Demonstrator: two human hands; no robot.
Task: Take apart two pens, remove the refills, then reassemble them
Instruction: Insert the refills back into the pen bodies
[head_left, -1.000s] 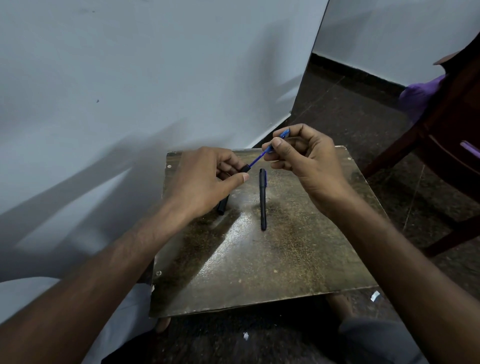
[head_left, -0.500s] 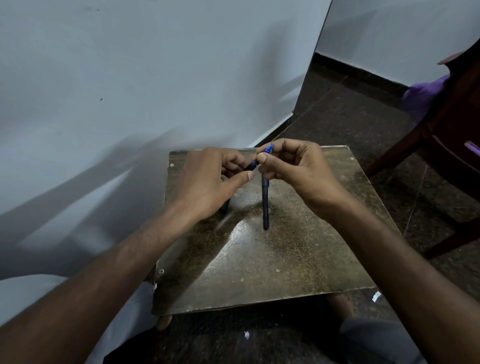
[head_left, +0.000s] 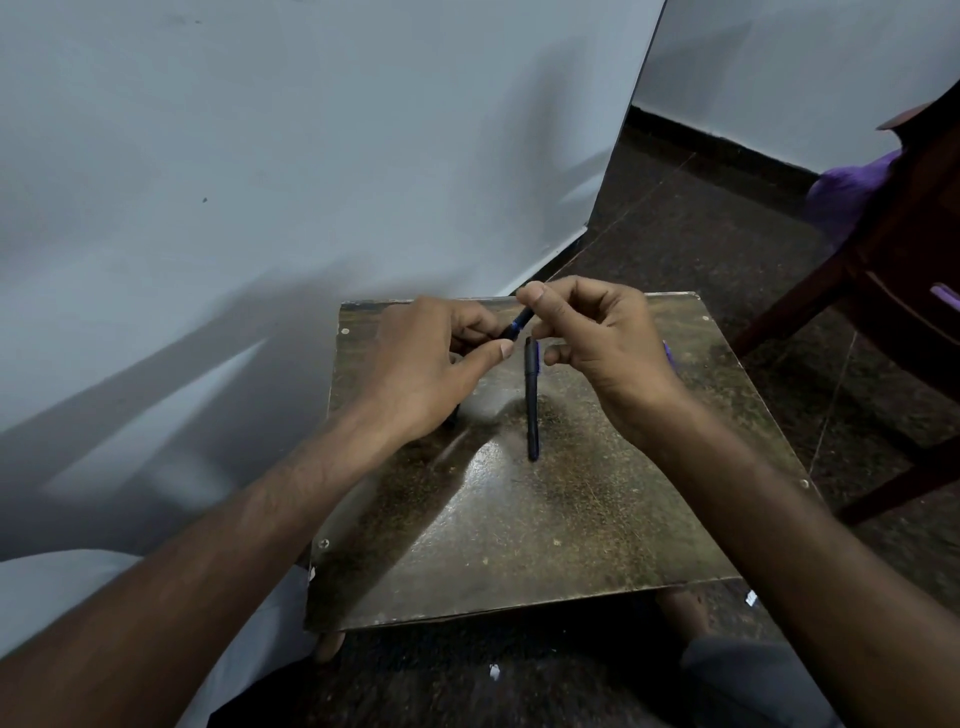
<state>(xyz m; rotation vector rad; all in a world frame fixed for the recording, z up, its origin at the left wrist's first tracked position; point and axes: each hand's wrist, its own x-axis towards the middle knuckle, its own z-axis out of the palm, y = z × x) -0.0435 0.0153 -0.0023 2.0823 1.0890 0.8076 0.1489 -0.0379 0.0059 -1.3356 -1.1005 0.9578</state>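
- Left hand (head_left: 426, 358) grips a dark pen barrel with a blue band (head_left: 519, 323), fingers curled round it, above the worn brown square worktop (head_left: 519, 545).
- Right hand (head_left: 597, 338) pinches the barrel's upper end between thumb and forefinger.
- A second slim black pen (head_left: 532, 400) lies flat on the worktop beneath the hands.

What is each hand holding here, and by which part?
Both hands grip one slim dark pen with blue showing: left hand round its barrel, right hand pinching its upper end.
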